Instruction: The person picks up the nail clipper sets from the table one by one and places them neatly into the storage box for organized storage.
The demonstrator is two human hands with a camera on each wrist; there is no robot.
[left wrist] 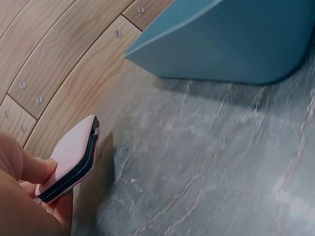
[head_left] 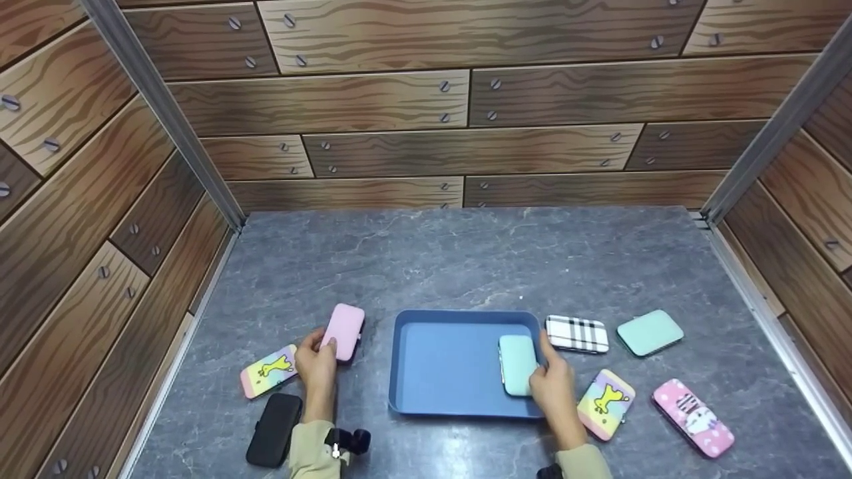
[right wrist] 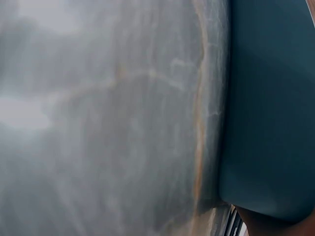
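Observation:
My left hand [head_left: 317,364] pinches a pink clasp case [head_left: 345,330], thumb on its face and fingers beneath. In the left wrist view, the case [left wrist: 71,155] is tilted, showing a black edge and small metal clasp. At the right end of a blue tray [head_left: 439,410], my right hand [head_left: 556,391] grips the side wall, thumb over the rim and index finger along the outside. A mint clasp case [head_left: 518,366] lies inside the tray, beside my right thumb. In the right wrist view, only part of that hand shows under the tray wall [right wrist: 270,113].
Left of the tray lie a rainbow giraffe case [head_left: 269,371] and a black case [head_left: 274,429]. To its right are a plaid case [head_left: 576,334], another mint case [head_left: 650,332], another giraffe case [head_left: 607,404] and a pink cartoon case [head_left: 692,418]. Wood-patterned walls [head_left: 373,103] enclose the tabletop.

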